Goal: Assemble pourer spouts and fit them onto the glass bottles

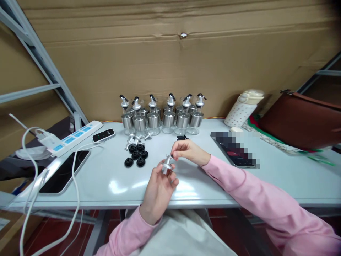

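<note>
In the head view, the silver spout is held above the near part of the white table, between the person's two hands. The left hand, palm turned up, reaches in from below and grips the spout by its wide collar, thumb on one side and curled fingers on the other. The spout stands tilted: its long axis runs from a short stem at the lower left, through the collar, to a narrow neck pointing up, right and away from the body, toward the right hand. That hand comes in from the right with thumb and forefinger pinched on a small dark piece right at the neck's tip; whether the piece is seated there or only touching cannot be told. The left hand is at the collar and the right at the tip, so both are at the spout. Just beyond the right hand lies a bunch of black pieces; farther left are loose silver spouts and black stoppers, with capped glass bottles behind.
</note>
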### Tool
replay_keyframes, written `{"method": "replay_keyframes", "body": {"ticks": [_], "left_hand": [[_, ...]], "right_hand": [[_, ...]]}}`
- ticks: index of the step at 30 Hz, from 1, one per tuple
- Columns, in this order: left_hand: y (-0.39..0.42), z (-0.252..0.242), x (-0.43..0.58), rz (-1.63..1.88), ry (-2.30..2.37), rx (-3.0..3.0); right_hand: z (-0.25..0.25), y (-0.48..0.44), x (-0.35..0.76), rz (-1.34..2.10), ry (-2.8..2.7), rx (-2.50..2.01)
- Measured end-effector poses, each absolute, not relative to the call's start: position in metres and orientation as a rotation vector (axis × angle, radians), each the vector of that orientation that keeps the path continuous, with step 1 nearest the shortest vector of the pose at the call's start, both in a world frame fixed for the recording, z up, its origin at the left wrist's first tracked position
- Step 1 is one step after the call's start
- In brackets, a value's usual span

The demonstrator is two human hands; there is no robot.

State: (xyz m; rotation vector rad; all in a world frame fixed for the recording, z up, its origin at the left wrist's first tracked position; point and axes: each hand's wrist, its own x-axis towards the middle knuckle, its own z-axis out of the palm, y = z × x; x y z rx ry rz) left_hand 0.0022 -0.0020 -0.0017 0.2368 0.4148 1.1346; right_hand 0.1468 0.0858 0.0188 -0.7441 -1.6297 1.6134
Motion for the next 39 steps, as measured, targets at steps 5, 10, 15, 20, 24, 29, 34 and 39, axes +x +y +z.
{"method": "replay_keyframes", "body": {"ticks": [5, 10, 15, 20, 24, 29, 34, 39], "left_hand": [[-0.003, -0.003, 0.002, 1.132, 0.378, 0.242], [-0.004, -0.005, 0.002, 1.137, 0.367, 0.266], [-0.004, -0.004, 0.004, 1.121, 0.38, 0.303], [-0.001, -0.004, 0.004, 1.127, 0.444, 0.155], [0.001, -0.004, 0.002, 1.122, 0.455, 0.09], [0.001, -0.004, 0.003, 1.132, 0.442, 0.053], [0.002, -0.005, 0.003, 1.135, 0.428, 0.042], [0.001, -0.006, 0.004, 1.138, 0.42, 0.037]], "right_hand": [[0.014, 0.085, 0.146, 1.75, -1.568, -0.684], [0.012, 0.083, 0.146, 1.896, -1.63, -0.633], [0.011, 0.081, 0.147, 1.838, -1.646, -0.657], [0.027, 0.087, 0.139, 1.735, -1.459, -0.7], [0.049, 0.102, 0.121, 1.8, -1.251, -0.886], [0.059, 0.105, 0.087, 2.015, -1.223, -1.063], [0.049, 0.102, 0.062, 2.082, -1.229, -1.098], [0.043, 0.105, 0.06, 2.059, -1.243, -1.099]]}}
